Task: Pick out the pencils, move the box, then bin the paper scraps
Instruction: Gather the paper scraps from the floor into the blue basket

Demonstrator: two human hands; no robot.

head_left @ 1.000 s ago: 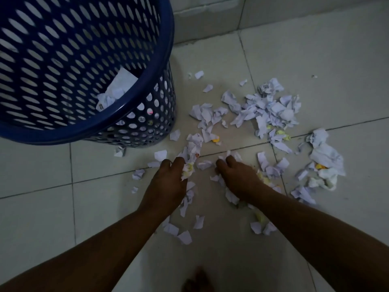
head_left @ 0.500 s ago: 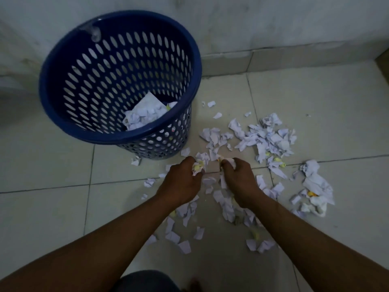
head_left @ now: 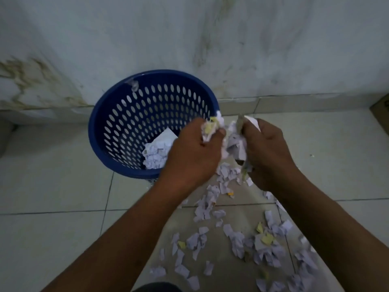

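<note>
A blue perforated bin [head_left: 109, 121] stands on the tiled floor against the wall, with white paper scraps [head_left: 156, 152] at its bottom. My left hand [head_left: 189, 157] and my right hand [head_left: 267, 152] are raised side by side just right of the bin's rim, cupped together around a bundle of white and yellow paper scraps [head_left: 233, 140]. Some pieces hang loose between the palms. Many more torn scraps [head_left: 263, 247] lie scattered on the floor below and to the right of my arms.
A stained white wall [head_left: 210, 39] with a low tiled skirting runs behind the bin. A brown cardboard box corner [head_left: 382, 114] shows at the right edge. Pale floor tiles [head_left: 52, 186] stretch to the left of the bin.
Both hands closed on a heap of scraps on the floor and lifted it up toward the bin's rim. The view tilted up, showing more wall.
</note>
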